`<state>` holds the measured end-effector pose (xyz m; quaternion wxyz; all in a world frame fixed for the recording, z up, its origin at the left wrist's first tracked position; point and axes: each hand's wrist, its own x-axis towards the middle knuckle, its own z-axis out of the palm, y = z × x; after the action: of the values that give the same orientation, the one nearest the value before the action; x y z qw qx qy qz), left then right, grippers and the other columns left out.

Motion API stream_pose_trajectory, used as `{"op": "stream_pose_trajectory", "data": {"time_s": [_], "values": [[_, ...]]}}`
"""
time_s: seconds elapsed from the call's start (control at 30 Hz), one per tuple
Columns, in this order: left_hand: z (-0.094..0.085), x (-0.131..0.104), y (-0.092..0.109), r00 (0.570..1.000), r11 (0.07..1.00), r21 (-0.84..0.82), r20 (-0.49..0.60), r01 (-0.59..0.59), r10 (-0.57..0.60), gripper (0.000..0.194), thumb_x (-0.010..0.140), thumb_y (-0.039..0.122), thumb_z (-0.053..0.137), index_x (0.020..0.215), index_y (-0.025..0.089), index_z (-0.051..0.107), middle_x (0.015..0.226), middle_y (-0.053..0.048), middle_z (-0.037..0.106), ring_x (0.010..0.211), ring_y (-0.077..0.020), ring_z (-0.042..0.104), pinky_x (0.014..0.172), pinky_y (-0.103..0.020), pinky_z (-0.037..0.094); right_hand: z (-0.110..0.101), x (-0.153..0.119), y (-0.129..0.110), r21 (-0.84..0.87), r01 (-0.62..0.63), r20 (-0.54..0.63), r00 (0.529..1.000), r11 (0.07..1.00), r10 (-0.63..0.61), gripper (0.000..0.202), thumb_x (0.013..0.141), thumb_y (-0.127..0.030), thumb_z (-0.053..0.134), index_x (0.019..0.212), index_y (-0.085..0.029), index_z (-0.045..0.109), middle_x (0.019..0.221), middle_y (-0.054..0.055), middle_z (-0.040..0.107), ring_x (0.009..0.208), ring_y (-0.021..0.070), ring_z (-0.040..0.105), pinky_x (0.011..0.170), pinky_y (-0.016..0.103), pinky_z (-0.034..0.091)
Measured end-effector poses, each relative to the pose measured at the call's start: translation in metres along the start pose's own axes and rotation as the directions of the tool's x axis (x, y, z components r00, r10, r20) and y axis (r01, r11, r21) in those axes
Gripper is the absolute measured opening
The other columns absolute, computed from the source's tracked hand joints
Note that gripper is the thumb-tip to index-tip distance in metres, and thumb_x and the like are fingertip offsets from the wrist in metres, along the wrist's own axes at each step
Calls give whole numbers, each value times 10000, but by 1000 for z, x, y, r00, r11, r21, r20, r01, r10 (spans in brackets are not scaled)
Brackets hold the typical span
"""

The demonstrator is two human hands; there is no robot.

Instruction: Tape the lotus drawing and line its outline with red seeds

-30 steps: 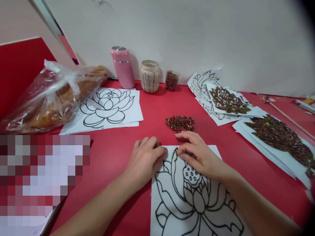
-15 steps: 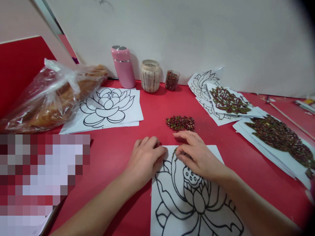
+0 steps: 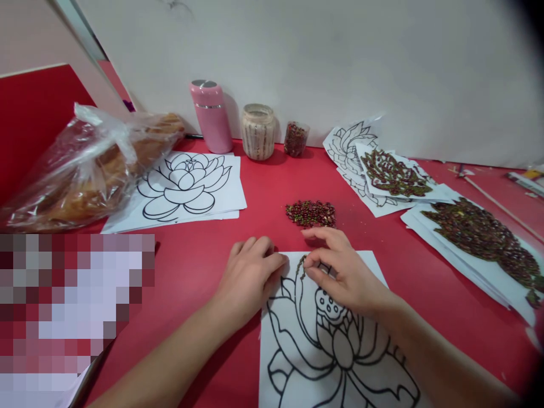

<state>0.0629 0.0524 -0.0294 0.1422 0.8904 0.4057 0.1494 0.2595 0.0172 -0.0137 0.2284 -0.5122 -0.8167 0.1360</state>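
A white sheet with a black lotus outline lies on the red table. My left hand rests palm down at its upper left edge, fingers loosely bent on the table and thumb lying on the sheet's corner. Above the upper petal hovers my right hand, thumb and index finger pinched together at the petal tip; whatever is between them is too small to make out. A short line of small green beans follows the petal outline beside those fingertips. Just beyond the sheet sits a pile of red and green beans.
At the back stand a pink flask, a whitish jar and a small cup of beans. A bag with brown contents and lotus sheets lie left. Bean-covered pictures lie right, near a thin stick.
Almost nothing differs. My right hand's fingertips have shifted very slightly at the petal tip; my left hand stays in place. The whole view has moved a touch.
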Motion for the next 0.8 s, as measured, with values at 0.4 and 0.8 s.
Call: {"op": "stream_pose_trajectory", "data": {"time_s": [0.4, 0.8], "values": [[-2, 0, 1, 1000, 1000, 5, 3, -5, 5, 210, 827, 183, 424, 875, 236, 622, 827, -37, 504, 783, -180, 435, 667, -314, 305, 3, 1, 1, -11, -72, 4, 997, 997, 73, 114, 758, -183, 516, 865, -217, 532, 1211, 68, 422, 1179, 234, 320, 950, 442, 307], [-2, -1, 0, 1000, 1000, 17, 7, -10, 10, 219, 840, 192, 400, 881, 233, 612, 815, -34, 496, 768, -175, 435, 660, -311, 299, -3, -2, 0, 26, -96, 12, 995, 995, 96, 125, 761, -228, 537, 884, -216, 524, 1219, 65, 403, 1191, 220, 300, 962, 416, 298]]}}
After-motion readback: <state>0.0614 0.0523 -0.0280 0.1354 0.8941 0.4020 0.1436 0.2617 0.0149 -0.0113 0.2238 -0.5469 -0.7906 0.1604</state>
